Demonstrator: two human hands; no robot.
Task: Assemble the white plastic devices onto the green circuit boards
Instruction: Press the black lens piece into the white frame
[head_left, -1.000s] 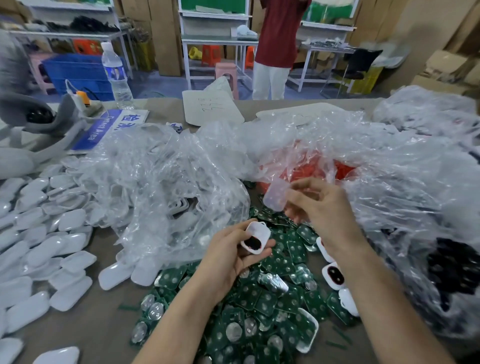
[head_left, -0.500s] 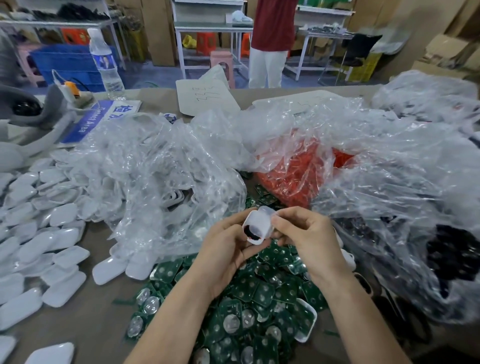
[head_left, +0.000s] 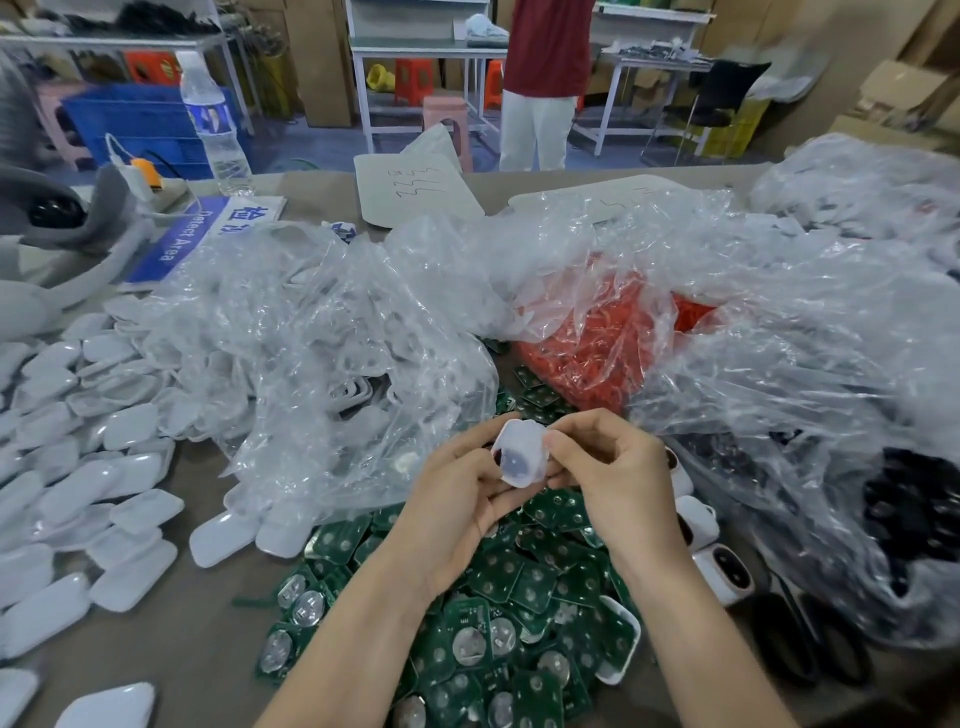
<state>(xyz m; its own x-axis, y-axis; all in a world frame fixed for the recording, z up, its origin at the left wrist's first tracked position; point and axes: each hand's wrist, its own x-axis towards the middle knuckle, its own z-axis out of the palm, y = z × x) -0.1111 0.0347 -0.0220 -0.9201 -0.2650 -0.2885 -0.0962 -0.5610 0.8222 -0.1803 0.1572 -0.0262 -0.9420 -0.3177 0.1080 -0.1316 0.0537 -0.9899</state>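
While you hold both hands together just above the heap of small green circuit boards (head_left: 519, 587) with round silver contacts, the small white rounded plastic device (head_left: 519, 454) sits between them, clear of the table. Your left hand (head_left: 457, 499) cradles it from below and from the left, fingers curled round its lower edge. Your right hand (head_left: 618, 483) pinches its right side between thumb and forefinger. A dark round spot shows through the device's face; whether a board sits inside cannot be told. Left of the boards, many flat white plastic shells (head_left: 78, 467) lie on the brown table (head_left: 197, 649). Crumpled clear plastic bags (head_left: 337, 353) lie behind your hands, one holding bright orange small parts (head_left: 597, 343). Beside your right forearm lie a few white devices with dark oval windows (head_left: 722, 571).
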